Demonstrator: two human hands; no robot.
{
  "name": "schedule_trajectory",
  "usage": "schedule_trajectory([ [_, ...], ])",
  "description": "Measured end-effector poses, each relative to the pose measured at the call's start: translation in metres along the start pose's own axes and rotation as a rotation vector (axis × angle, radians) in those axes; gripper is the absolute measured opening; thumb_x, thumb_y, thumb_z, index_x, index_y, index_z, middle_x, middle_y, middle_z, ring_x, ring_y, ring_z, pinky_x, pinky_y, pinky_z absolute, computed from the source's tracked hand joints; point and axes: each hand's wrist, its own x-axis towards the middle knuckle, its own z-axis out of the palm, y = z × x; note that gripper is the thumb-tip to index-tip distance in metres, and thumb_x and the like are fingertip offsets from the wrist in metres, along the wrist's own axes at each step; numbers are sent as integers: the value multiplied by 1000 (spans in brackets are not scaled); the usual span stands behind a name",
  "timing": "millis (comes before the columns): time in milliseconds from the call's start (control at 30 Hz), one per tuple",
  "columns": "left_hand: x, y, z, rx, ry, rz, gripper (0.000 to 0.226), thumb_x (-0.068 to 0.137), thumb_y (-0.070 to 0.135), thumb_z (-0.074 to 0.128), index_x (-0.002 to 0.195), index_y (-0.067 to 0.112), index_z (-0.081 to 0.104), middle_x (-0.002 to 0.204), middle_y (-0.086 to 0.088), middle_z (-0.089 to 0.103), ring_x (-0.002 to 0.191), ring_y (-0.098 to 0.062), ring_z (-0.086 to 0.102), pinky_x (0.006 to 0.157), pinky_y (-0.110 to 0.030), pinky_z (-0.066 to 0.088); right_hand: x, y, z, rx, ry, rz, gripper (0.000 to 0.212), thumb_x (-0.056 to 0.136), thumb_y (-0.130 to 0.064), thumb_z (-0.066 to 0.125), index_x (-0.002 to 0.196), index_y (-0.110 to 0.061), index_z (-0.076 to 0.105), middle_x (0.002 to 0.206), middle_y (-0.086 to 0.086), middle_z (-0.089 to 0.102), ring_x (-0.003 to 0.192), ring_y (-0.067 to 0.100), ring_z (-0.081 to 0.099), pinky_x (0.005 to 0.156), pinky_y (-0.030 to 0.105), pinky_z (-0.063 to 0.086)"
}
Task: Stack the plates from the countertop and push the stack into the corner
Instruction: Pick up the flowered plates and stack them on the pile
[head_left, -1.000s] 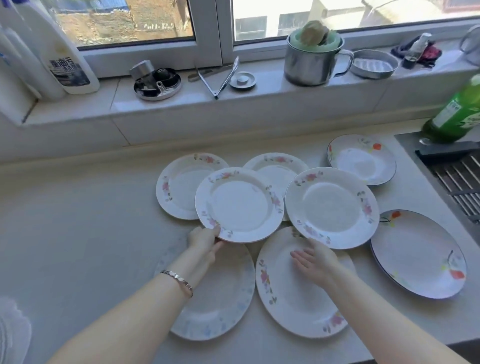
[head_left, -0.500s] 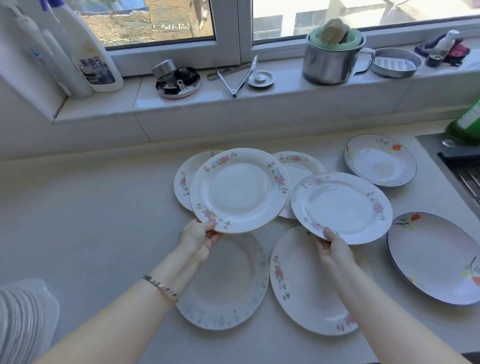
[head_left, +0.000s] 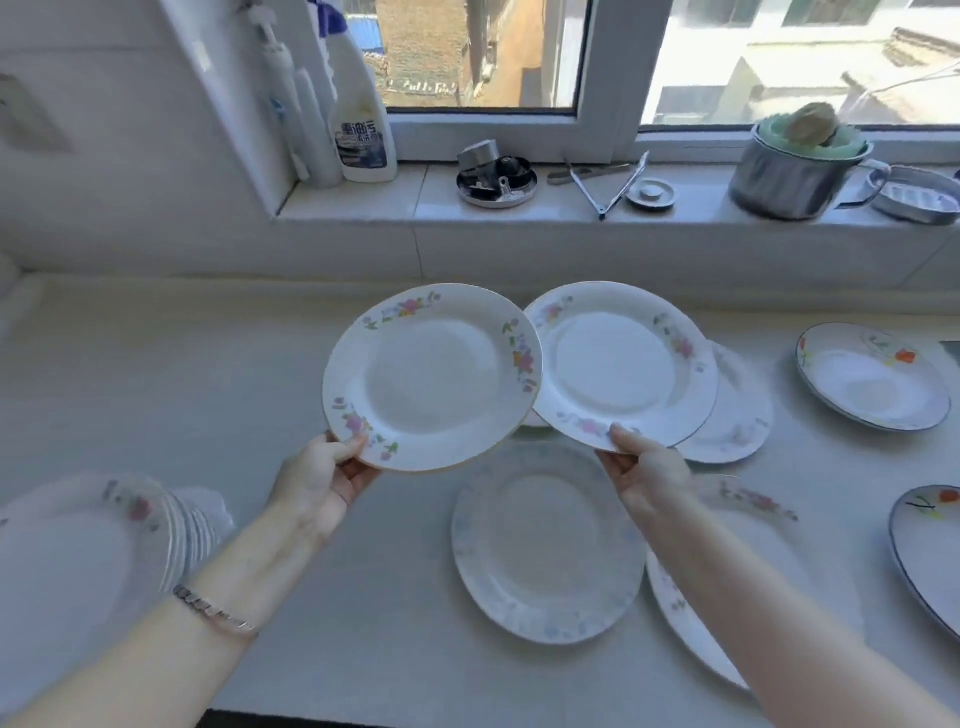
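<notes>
Kitchen countertop (head_left: 156, 389), pale, running below a tiled windowsill (head_left: 519, 223); daylight comes through the window behind.

Left hand (head_left: 322, 483): clamped on the near rim of a pink-flowered plate (head_left: 431, 376), thumb on top, fingers curled beneath. The plate is held clear of the countertop and tilted toward the camera. A bracelet (head_left: 213, 610) is on the wrist.

Right hand (head_left: 649, 467): grips the near rim of a second flowered plate (head_left: 623, 364), thumb on top; the fingers underneath are hidden. This plate is also raised. Its left edge passes behind the right edge of the pink-flowered plate; I cannot tell whether they touch.

On the countertop:
- a blue-patterned plate (head_left: 545, 540) lies flat, below and between the two hands
- a flowered plate (head_left: 737, 421) is partly hidden behind the second flowered plate
- another plate (head_left: 675, 603) is mostly covered by the right forearm
- two orange-flower plates lie at the far right, one farther back (head_left: 872, 376), one cut off by the frame edge (head_left: 930, 551)

A blurred plate (head_left: 67, 561) shows at lower left; its support is not discernible.

On the windowsill: spray bottle (head_left: 363, 124), tongs (head_left: 618, 187), metal pot (head_left: 795, 179), soap dish (head_left: 914, 197).
</notes>
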Motion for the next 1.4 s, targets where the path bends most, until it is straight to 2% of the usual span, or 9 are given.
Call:
schedule_trajectory([
  [133, -17, 51, -81, 20, 47, 94, 26, 92, -8, 39, 83, 9, 56, 52, 5, 71, 46, -6, 68, 42, -18, 54, -21, 55, 63, -68, -82, 30, 44, 82, 16, 50, 125, 7, 47, 90, 15, 65, 63, 18, 71, 54, 28, 59],
  [367, -46, 122, -232, 65, 186, 166, 25, 89, -10, 42, 79, 7, 57, 49, 4, 70, 42, -7, 66, 39, -18, 52, -57, 142, 151, -212, -177, 113, 33, 84, 13, 50, 116, 5, 49, 56, 7, 71, 54, 15, 71, 47, 22, 54],
  [567, -59, 128, -316, 33, 296, 91, 20, 86, -13, 47, 82, 2, 59, 56, -4, 71, 45, -13, 68, 40, -22, 53, -77, 192, 196, -299, -259, 139, 42, 86, 8, 51, 128, 9, 47, 106, 12, 71, 72, 13, 73, 59, 21, 58],
  [633, -61, 123, -330, 21, 308, 49, 18, 85, -13, 47, 83, 0, 59, 71, -12, 70, 46, -14, 68, 41, -23, 54, -81, 202, 207, -290, -278, 152, 41, 86, 9, 49, 126, 6, 47, 92, 9, 75, 71, 13, 74, 58, 22, 57],
  [700, -64, 117, -340, 22, 304, 15, 17, 85, -13, 48, 86, -1, 60, 79, -16, 67, 49, -16, 69, 42, -25, 55, -84, 209, 215, -325, -293, 168, 44, 86, 9, 50, 129, 7, 46, 106, 12, 71, 75, 14, 74, 58, 22, 57],
  [900, -73, 100, -360, 63, 288, -49, 18, 84, -14, 49, 87, 0, 61, 61, -7, 73, 50, -16, 70, 43, -25, 56, -86, 221, 232, -415, -342, 182, 48, 86, 9, 49, 134, 5, 41, 68, 2, 74, 65, 10, 73, 54, 20, 56],
  [1100, -77, 91, -366, 77, 302, -87, 18, 83, -14, 51, 88, -1, 61, 60, -7, 73, 49, -16, 70, 43, -24, 55, -90, 230, 232, -498, -417, 214, 44, 85, 9, 50, 128, 0, 47, 71, 1, 75, 67, 11, 73, 57, 20, 57],
  [1267, -79, 94, -371, 330, 414, -54, 12, 85, -7, 55, 82, 3, 61, 78, -13, 70, 51, -14, 67, 43, -21, 54, -99, 236, 227, -631, -466, 266, 20, 86, 9, 49, 101, -1, 56, 69, 3, 75, 64, 12, 73, 56, 21, 57],
  [1400, -81, 91, -373, 605, 417, -71, 19, 88, 9, 59, 74, 3, 47, 66, -15, 63, 33, -11, 59, 34, -20, 47, -107, 240, 221, -737, -495, 307, 16, 85, 11, 49, 93, 0, 58, 68, 5, 75, 61, 13, 72, 55, 22, 57],
])
